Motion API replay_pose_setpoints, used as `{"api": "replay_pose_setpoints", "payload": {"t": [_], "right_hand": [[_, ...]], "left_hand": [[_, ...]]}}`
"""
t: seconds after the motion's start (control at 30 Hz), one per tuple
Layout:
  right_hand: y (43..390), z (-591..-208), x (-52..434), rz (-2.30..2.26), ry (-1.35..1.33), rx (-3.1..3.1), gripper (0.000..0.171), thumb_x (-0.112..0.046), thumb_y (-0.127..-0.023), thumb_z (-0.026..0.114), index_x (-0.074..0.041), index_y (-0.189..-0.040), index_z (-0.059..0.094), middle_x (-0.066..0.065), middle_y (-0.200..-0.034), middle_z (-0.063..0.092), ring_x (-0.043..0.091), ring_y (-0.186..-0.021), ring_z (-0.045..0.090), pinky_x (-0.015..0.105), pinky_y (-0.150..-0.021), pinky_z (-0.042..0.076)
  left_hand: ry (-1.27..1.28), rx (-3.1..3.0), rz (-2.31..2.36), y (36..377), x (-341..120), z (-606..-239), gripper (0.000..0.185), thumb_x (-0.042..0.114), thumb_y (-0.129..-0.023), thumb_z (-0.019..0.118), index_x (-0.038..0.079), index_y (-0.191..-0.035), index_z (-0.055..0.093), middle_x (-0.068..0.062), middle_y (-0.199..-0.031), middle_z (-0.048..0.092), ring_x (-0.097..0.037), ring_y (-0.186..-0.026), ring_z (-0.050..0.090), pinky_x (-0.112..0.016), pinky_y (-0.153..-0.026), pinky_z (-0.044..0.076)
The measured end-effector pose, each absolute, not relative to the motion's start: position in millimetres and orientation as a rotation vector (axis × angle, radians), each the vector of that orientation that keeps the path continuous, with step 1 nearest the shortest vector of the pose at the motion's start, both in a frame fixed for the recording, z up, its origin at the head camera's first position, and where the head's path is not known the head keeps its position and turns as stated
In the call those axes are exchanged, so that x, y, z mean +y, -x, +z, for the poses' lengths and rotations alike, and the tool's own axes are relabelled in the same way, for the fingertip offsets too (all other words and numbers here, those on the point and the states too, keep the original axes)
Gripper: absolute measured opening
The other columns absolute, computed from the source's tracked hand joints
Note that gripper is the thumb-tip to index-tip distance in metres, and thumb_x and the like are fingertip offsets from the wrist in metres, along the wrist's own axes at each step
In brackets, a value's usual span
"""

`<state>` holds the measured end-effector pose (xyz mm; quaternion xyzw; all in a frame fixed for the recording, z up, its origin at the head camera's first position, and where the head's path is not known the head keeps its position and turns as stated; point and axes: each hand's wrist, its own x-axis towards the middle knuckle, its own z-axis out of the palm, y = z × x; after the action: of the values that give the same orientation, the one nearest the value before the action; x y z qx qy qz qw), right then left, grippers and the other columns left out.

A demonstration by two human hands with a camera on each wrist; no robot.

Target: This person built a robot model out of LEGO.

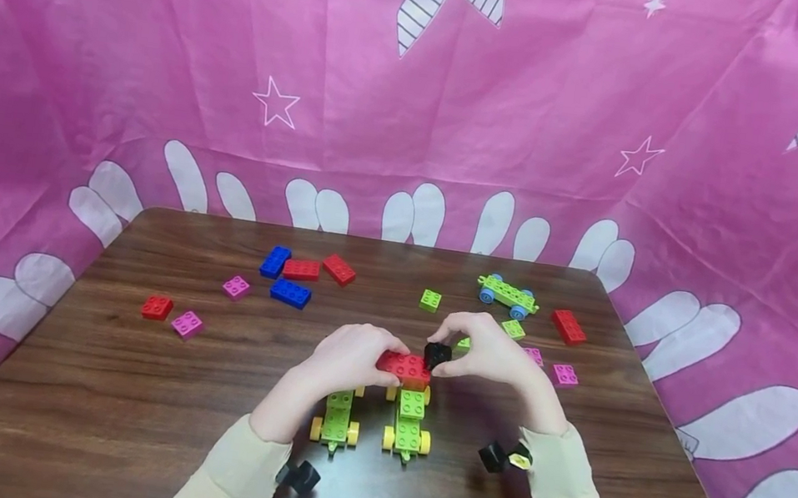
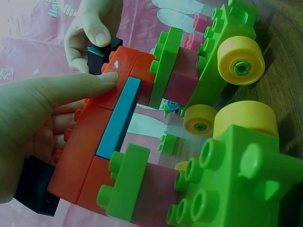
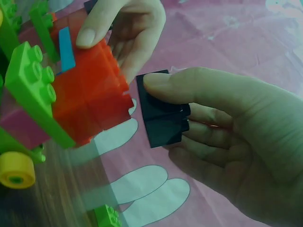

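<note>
Two lime-green car bases with yellow wheels (image 1: 407, 433) stand side by side, joined by a structure of red bricks (image 1: 404, 367) with a blue brick (image 2: 118, 118) below them. Pink and green bricks (image 3: 31, 71) link the red part to the bases. My left hand (image 1: 354, 357) grips the red bricks, thumb on one face and fingers behind. Another black brick (image 2: 35, 187) sits at their left end, partly hidden by that hand. My right hand (image 1: 487, 349) pinches a black brick (image 3: 161, 111) between thumb and fingers, a small gap away from the red bricks' right end.
Blue bricks (image 1: 290, 294), red bricks (image 1: 301, 270) and pink bricks (image 1: 187, 325) lie back left. Toward the back right are a green car base with blue wheels (image 1: 507, 293), green bricks (image 1: 430, 300), a red brick (image 1: 569, 327) and pink bricks (image 1: 565, 375). A pink curtain (image 1: 357, 109) surrounds the table.
</note>
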<state>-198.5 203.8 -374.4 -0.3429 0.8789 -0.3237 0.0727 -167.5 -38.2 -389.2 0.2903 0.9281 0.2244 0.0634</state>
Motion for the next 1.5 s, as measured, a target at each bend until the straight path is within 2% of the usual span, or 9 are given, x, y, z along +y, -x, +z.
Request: {"api": "replay_pose_setpoints", "payload": {"t": [0.37, 0.6, 0.7, 0.9, 1.03, 1.5], "right_hand": [[191.6, -371.0, 196.5, -0.968, 0.984, 2.556, 0.028, -0.017, -0.073, 0.085, -0.012, -0.098, 0.071, -0.002, -0.093, 0.071, 0.010, -0.082, 0.066, 0.037, -0.073, 0.059], [188.9, -370.7, 195.1, -0.964, 0.946, 2.562, 0.028, -0.016, -0.074, 0.084, -0.011, -0.099, 0.071, 0.000, -0.095, 0.070, 0.010, -0.082, 0.065, 0.024, -0.072, 0.057], [188.4, -371.2, 194.9, -0.966, 0.936, 2.558, 0.028, -0.015, -0.075, 0.083, -0.011, -0.099, 0.071, 0.000, -0.095, 0.069, 0.010, -0.082, 0.065, 0.023, -0.072, 0.056], [188.3, -371.6, 194.5, -0.970, 0.965, 2.562, 0.027, -0.013, -0.074, 0.083, -0.010, -0.099, 0.072, 0.000, -0.093, 0.069, 0.011, -0.081, 0.065, 0.031, -0.072, 0.059], [187.9, -371.5, 193.9, -0.963, 0.973, 2.569, 0.027, -0.011, -0.074, 0.083, -0.009, -0.099, 0.072, 0.000, -0.092, 0.068, 0.011, -0.081, 0.064, 0.028, -0.071, 0.058], [185.7, -369.4, 188.1, -0.919, 0.899, 2.581, 0.031, -0.011, -0.073, 0.084, -0.005, -0.102, 0.074, -0.001, -0.091, 0.066, 0.012, -0.082, 0.060, 0.026, -0.072, 0.056]], "left_hand": [[-0.906, 2.816, 0.663, 167.9, -37.1, -388.6, 0.039, 0.035, -0.080, 0.080, 0.020, -0.116, 0.073, 0.006, -0.104, 0.074, -0.009, -0.084, 0.063, -0.026, -0.070, 0.050], [-0.903, 2.807, 0.657, 167.2, -37.0, -389.2, 0.041, 0.034, -0.081, 0.080, 0.020, -0.119, 0.072, 0.005, -0.110, 0.073, -0.011, -0.091, 0.065, -0.029, -0.076, 0.052], [-0.902, 2.808, 0.654, 166.6, -37.1, -388.7, 0.041, 0.033, -0.081, 0.080, 0.020, -0.119, 0.072, 0.005, -0.111, 0.073, -0.012, -0.095, 0.065, -0.031, -0.079, 0.053], [-0.893, 2.809, 0.675, 166.1, -36.7, -387.9, 0.038, 0.034, -0.080, 0.081, 0.019, -0.114, 0.073, 0.004, -0.102, 0.074, -0.009, -0.082, 0.062, -0.026, -0.071, 0.050], [-0.870, 2.807, 0.692, 165.2, -36.5, -387.3, 0.038, 0.034, -0.080, 0.081, 0.020, -0.114, 0.073, 0.004, -0.102, 0.074, -0.009, -0.079, 0.059, -0.025, -0.070, 0.048], [-0.847, 2.797, 0.722, 163.7, -36.7, -386.3, 0.040, 0.034, -0.080, 0.081, 0.020, -0.117, 0.072, 0.004, -0.106, 0.074, -0.010, -0.086, 0.062, -0.029, -0.077, 0.052]]}}
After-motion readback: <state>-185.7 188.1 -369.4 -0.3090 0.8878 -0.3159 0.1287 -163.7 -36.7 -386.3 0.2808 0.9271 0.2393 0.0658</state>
